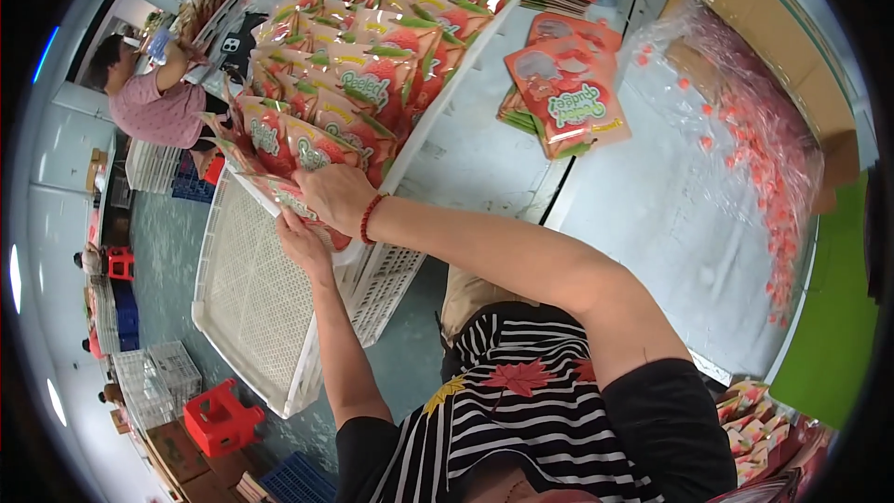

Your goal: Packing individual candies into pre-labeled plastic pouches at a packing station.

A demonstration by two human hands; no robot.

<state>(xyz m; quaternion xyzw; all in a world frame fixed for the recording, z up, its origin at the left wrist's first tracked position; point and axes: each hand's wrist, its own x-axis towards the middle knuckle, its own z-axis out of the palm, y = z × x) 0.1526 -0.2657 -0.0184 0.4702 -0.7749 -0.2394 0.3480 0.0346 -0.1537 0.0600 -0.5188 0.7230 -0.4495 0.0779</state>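
A red and pink snack pouch [279,190] with a green leaf print leans at the near end of a white tray packed with upright pouches [372,65] of the same kind. My left hand [303,242] grips its lower near edge, thumb and fingers closed. From the right, my right hand [337,197], with a red beaded bracelet [371,219] at its wrist, reaches across and is curled over the pouch's top side. Its fingertips are partly hidden against the pouches. Several flat pouches [568,93] lie loosely stacked on the table [494,121] to the right.
Beneath the filled tray stand stacked white plastic crates [256,289]. At right, a carton [778,28] lies with a clear plastic bag [689,130] and small red-wrapped pieces [754,177] spilling out. Another person [158,102] works at the far left. Red stools [222,419] stand on the floor.
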